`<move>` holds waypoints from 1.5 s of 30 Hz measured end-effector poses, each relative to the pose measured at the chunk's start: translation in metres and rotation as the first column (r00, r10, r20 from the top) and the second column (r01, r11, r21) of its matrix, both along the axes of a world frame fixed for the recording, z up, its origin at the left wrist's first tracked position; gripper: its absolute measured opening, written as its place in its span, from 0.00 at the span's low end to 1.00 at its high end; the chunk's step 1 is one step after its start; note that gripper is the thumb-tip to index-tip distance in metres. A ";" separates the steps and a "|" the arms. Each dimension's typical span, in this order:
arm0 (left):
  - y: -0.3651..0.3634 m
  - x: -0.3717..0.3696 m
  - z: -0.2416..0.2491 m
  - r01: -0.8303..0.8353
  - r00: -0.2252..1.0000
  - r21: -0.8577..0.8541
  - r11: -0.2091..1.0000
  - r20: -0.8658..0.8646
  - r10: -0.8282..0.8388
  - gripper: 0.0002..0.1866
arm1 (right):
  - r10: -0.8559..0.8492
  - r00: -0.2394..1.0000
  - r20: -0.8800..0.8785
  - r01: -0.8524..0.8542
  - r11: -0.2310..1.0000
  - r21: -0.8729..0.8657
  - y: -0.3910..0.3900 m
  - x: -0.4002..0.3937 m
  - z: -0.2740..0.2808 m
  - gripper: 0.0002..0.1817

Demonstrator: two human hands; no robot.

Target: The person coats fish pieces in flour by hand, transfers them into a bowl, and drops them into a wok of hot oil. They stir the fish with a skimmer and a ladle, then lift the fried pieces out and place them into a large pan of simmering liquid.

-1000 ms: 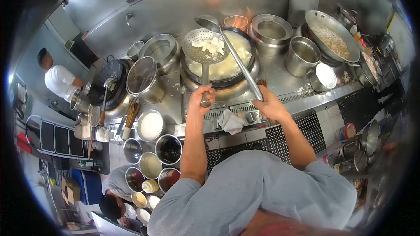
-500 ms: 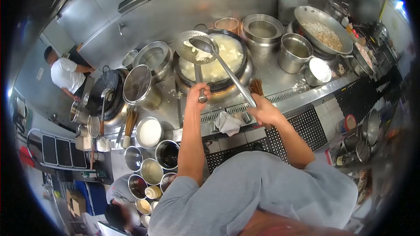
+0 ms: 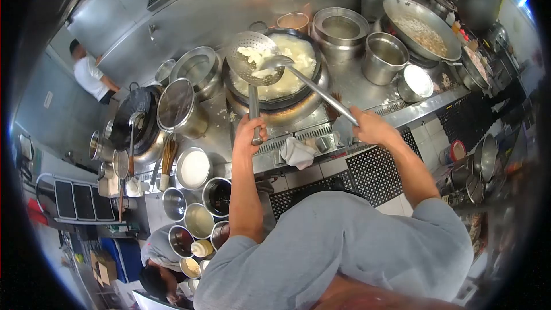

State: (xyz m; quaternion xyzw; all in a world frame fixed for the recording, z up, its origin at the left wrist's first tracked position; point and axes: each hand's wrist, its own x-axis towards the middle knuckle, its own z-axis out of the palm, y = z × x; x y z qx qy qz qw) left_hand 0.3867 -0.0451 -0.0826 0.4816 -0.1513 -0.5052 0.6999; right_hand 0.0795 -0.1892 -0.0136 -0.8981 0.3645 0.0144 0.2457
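My left hand (image 3: 249,134) is closed around the handle of a perforated skimmer (image 3: 240,53). The skimmer's round bowl is held over the left side of a large wok (image 3: 317,74) and carries pale, whitish pieces of food (image 3: 256,54). In my right hand (image 3: 376,128) is the long metal handle of a ladle (image 3: 321,93). The ladle's bowl reaches to the skimmer's right rim, next to the food. Pale, bubbling liquid (image 3: 298,46) with light pieces in it fills the wok below.
Steel pots (image 3: 387,57) and a wide pan of food (image 3: 422,34) stand right of the wok. A strainer over a pot (image 3: 179,103) and a dark wok (image 3: 135,116) are at left. A white cloth (image 3: 298,153) lies at the counter edge. Two other people (image 3: 89,77) are on the left.
My right hand has moved right and up, and the ladle bowl has gone from above the skimmer to its right rim. More pale food shows in the skimmer, which has shifted slightly left.
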 end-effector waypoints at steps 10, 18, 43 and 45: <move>0.002 0.005 -0.024 0.003 1.000 0.044 0.999 -0.026 -0.002 0.16 | -0.045 0.999 0.011 0.044 0.991 0.125 -0.003 -0.006 0.026 0.19; -0.010 0.015 -0.025 -0.063 0.991 0.009 0.998 -0.116 0.064 0.13 | -0.014 0.999 0.028 0.011 0.994 0.110 -0.001 -0.019 0.017 0.21; -0.038 -0.031 -0.011 -0.051 0.998 -0.023 0.998 -0.039 0.050 0.10 | -0.401 0.773 0.491 0.004 0.778 0.629 0.028 0.085 -0.023 0.20; -0.042 -0.031 -0.008 -0.051 0.999 -0.018 0.999 -0.004 0.051 0.10 | -0.391 0.812 0.432 0.029 0.767 0.641 0.018 0.079 -0.018 0.21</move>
